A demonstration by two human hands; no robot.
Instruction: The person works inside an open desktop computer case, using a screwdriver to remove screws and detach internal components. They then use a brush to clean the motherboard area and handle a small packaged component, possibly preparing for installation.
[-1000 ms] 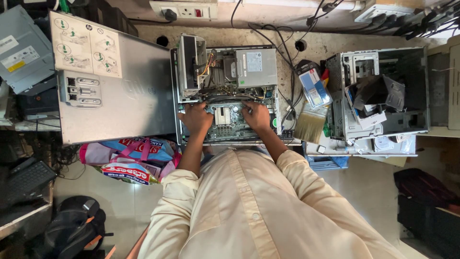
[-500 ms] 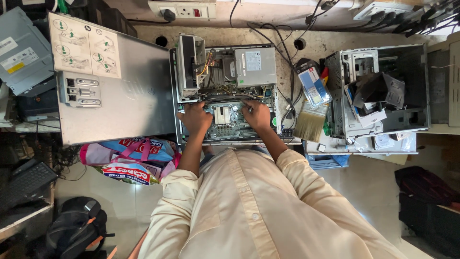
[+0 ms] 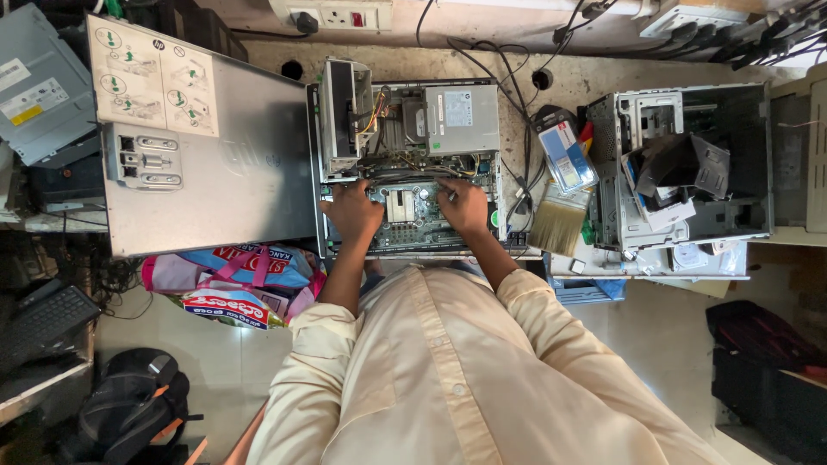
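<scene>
So the person in the cream shirt is leaning over an open PC case [image 3: 405,159] lying flat on the table [image 3: 568,77], both hands down inside it. The left hand [image 3: 351,211] is resting on the green motherboard [image 3: 413,226] near the case's left wall, fingers curled loosely; I can't tell if it's pinching anything. The right hand [image 3: 463,207] is sitting just across the board, and something thin is poking out near its fingertips, maybe a small tool or a cable end, too small to call. So the grip on both sides is narrow-ish, contents unclear.

As for progress: the side panel [image 3: 215,155] is already off and lying to the left of the case, so the opening-up part looks done. The power supply [image 3: 462,116] and drive cage [image 3: 345,116] are sitting in place at the far end, cables all around them. Board itself doesn't look removed, so I'm guessing the real work on it is mid-way at best.

A brush [image 3: 560,222] is lying just right of the case, and a second gutted case [image 3: 689,164] is sitting further right.
</scene>
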